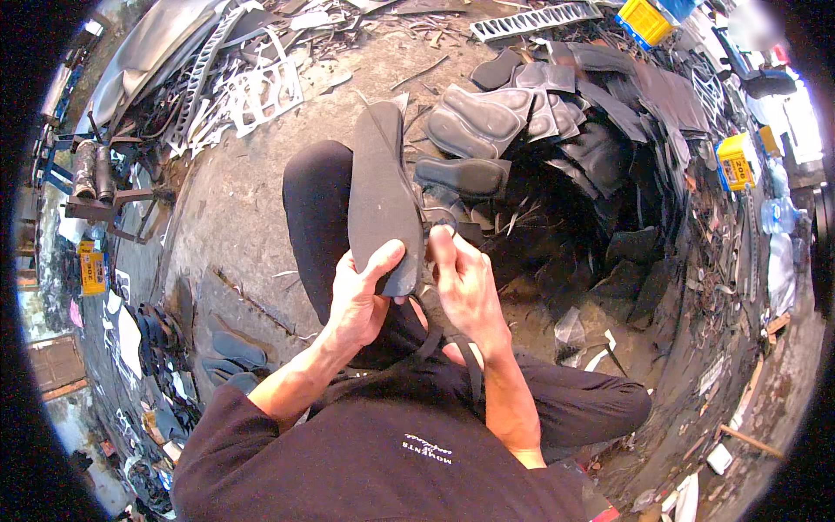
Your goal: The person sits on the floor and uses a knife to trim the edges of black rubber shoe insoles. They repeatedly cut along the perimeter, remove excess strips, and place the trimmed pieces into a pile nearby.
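A flat grey shoe sole (376, 191) stands out in front of me, its toe end pointing away and its heel end near me. My left hand (358, 294) is closed on the heel end, the thumb pressed on the upper face and the fingers underneath. Close to the sole's right edge, my right hand (465, 283) is closed in a pinch. A thin dark strip (421, 207) runs along that edge to my right fingertips and seems to be held there. The fingertips partly hide it.
Right of my hands lies a large heap of dark moulded foam sheets (487, 117). White cut-out scraps (261, 87) lie at far left. Several dark soles (237, 348) rest at lower left. A metal stand (109, 196) is at left; a yellow box (737, 163) is at right.
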`<state>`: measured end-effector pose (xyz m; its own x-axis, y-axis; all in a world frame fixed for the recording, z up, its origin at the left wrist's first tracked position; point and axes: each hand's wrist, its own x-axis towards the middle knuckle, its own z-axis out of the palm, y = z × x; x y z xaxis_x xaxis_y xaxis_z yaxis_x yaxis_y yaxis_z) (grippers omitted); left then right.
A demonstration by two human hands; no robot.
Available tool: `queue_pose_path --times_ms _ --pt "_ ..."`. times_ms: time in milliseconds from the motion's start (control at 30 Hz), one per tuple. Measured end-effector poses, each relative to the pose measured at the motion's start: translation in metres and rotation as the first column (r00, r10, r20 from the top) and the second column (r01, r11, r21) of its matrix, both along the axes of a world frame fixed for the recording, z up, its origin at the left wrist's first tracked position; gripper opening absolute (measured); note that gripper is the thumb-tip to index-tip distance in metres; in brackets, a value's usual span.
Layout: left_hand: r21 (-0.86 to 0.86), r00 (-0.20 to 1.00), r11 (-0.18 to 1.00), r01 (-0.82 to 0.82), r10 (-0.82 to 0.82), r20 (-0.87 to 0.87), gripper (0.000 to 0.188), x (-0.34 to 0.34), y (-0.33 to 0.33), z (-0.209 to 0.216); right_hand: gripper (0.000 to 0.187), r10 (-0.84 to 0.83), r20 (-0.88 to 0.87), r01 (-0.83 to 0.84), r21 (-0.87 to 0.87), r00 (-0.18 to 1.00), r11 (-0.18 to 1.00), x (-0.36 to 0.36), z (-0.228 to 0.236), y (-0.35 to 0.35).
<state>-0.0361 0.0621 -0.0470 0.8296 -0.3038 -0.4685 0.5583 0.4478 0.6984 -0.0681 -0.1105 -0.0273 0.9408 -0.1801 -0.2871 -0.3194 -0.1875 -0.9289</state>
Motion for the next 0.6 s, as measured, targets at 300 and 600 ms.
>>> queue_pose_path --times_ms 300,600 --pt "-0.072 0.994 0.995 0.063 -0.069 -0.081 0.03 0.004 0.015 0.032 0.045 0.008 0.065 0.001 -0.14 0.998 0.99 -0.025 -0.018 -0.001" --pt "-0.051 0.968 0.971 0.234 -0.237 -0.086 0.046 -0.032 -0.008 0.028 0.051 -0.171 0.017 0.17 0.071 0.985 0.983 0.075 -0.038 -0.031"
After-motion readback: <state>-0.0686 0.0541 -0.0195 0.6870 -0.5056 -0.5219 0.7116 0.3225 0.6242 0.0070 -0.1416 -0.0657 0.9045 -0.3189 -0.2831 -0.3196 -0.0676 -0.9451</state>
